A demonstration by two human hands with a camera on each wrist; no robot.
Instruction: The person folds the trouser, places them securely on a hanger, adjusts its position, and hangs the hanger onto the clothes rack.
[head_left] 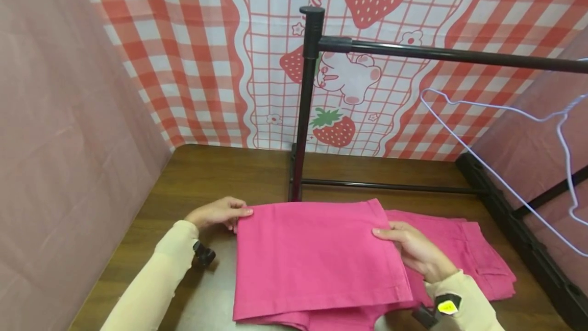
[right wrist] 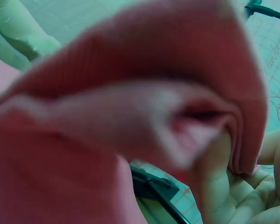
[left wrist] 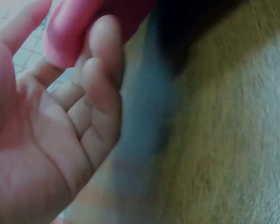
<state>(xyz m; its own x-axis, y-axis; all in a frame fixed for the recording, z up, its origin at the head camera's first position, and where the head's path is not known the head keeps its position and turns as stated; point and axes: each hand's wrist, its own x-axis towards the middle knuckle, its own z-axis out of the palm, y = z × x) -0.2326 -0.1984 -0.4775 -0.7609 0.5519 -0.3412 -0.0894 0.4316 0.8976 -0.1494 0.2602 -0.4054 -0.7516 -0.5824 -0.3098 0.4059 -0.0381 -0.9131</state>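
Note:
Bright pink trousers point(head_left: 317, 254) lie folded over on the brown table, the leg part doubled in a broad panel at the front. My left hand point(head_left: 223, 213) pinches the panel's upper left corner between thumb and fingers; the left wrist view shows the pink fold point(left wrist: 70, 35) at its fingertips. With thumb on top, my right hand point(head_left: 415, 246) grips the panel's right edge. Layered cloth point(right wrist: 242, 107) sits between thumb and fingers in the right wrist view. Beyond that hand, the upper part of the trousers point(head_left: 480, 254), with a pocket seam, spreads to the right.
A black clothes rack point(head_left: 305, 111) stands behind the trousers, its foot bar point(head_left: 519, 223) running along the right. A lilac hanger point(head_left: 500, 180) hangs at the right. Strawberry-print checked cloth point(head_left: 197, 55) covers the back, and a pink curtain point(head_left: 69, 142) the left side.

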